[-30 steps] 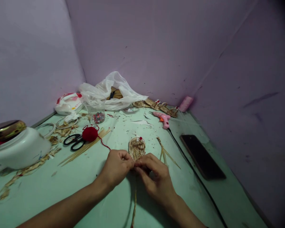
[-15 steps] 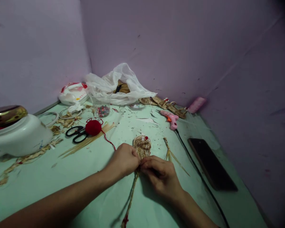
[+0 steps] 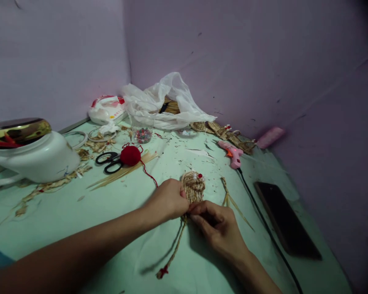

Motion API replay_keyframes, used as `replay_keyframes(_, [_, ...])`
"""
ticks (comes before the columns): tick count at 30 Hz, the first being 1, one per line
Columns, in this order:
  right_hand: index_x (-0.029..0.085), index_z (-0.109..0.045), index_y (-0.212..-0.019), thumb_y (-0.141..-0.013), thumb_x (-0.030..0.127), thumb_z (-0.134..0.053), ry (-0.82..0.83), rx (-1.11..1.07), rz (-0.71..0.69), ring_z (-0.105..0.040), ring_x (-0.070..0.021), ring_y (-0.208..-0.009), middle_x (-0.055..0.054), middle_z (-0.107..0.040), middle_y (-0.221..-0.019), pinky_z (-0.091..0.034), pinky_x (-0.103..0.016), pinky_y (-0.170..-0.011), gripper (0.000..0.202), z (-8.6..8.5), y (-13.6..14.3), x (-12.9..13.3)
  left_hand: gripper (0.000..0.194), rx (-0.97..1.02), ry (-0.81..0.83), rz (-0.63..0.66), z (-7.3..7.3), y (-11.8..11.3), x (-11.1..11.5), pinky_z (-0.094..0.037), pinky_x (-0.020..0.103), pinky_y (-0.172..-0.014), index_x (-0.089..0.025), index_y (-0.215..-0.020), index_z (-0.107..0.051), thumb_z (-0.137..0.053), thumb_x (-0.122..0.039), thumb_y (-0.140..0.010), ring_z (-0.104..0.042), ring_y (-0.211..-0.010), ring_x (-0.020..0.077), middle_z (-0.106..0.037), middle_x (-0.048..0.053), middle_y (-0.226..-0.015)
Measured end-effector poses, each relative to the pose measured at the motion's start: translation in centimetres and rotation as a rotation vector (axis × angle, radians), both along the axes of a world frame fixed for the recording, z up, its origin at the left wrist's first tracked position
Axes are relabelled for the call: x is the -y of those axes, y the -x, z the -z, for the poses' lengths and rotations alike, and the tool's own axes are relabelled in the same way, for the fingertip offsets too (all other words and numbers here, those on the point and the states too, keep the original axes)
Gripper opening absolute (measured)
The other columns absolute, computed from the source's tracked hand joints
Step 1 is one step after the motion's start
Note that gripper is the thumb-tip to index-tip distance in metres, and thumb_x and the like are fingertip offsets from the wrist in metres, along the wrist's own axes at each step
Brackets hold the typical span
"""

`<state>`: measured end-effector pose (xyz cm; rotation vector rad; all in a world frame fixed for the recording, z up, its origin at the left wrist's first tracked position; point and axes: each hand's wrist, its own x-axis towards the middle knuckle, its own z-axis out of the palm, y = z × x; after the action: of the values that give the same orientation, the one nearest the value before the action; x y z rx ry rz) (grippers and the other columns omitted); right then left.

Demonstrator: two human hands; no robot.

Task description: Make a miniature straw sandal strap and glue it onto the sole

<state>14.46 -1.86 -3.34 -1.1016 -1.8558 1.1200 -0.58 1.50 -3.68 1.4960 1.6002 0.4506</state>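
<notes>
**Both hands pinch a small woven straw piece**

The woven straw piece (image 3: 194,187) lies flat on the green table (image 3: 79,228), its long axis running from the hands away toward the far wall, rounded end with a red bead pointing away. From its near end a braided cord (image 3: 173,255) trails back toward the person, ending in a red tie.

The left hand (image 3: 168,201) is closed around the piece's near left edge, fingertips pinching it. The right hand (image 3: 222,230) pinches the near end where cord meets weave, fingers curled.

Left of the piece lie a red yarn ball (image 3: 130,155), its thread running toward the left hand, black scissors (image 3: 108,161) and loose straw strips (image 3: 122,172). Farther left stands a white pot (image 3: 33,157). Just right of the piece lies a straw bundle (image 3: 230,200); beyond it a pink glue gun (image 3: 232,153) with its black cable (image 3: 263,220), then a dark phone (image 3: 286,226). Behind the piece are a bead jar (image 3: 142,126) and a plastic bag (image 3: 171,104).
</notes>
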Motion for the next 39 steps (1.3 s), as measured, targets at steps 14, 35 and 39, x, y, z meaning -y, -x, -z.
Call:
replay_keyframes(14, [0.017,-0.052,-0.066,-0.071,0.018,-0.057,0.208,0.028,0.183,-0.051,-0.0108,-0.055,0.001,-0.056,-0.060,-0.039,-0.020,-0.050,0.006,0.4,1.4,-0.6,0.017,-0.547,-0.194,0.263,-5.8,3.7,0.9,-0.028,0.026,-0.049,-0.021,-0.061,-0.064,-0.051,-0.030,-0.065,-0.052,-0.057,0.0186,-0.062,0.005,-0.060])
replay_keyframes(35, [0.017,-0.062,-0.071,-0.071,0.010,-0.049,-0.025,0.169,0.162,-0.062,-0.0152,-0.059,-0.003,-0.067,-0.067,-0.048,-0.024,-0.056,0.015,0.3,0.6,0.6,0.020,-0.146,-0.201,0.280,-4.8,2.9,1.1,-0.026,0.023,-0.046,-0.020,-0.075,-0.066,-0.048,-0.017,-0.067,-0.043,-0.046,0.0113,-0.053,-0.001,-0.049])
replay_keyframes(39, [0.017,-0.060,-0.067,-0.069,0.007,-0.048,-0.090,0.172,0.151,-0.061,-0.0144,-0.057,-0.003,-0.065,-0.064,-0.047,-0.023,-0.054,0.016,0.4,0.5,0.6,0.021,-0.059,-0.271,0.435,-3.9,2.4,1.3,-0.030,0.022,-0.050,-0.021,-0.067,-0.065,-0.045,-0.012,-0.067,-0.049,-0.055,0.0122,-0.059,0.000,-0.057])
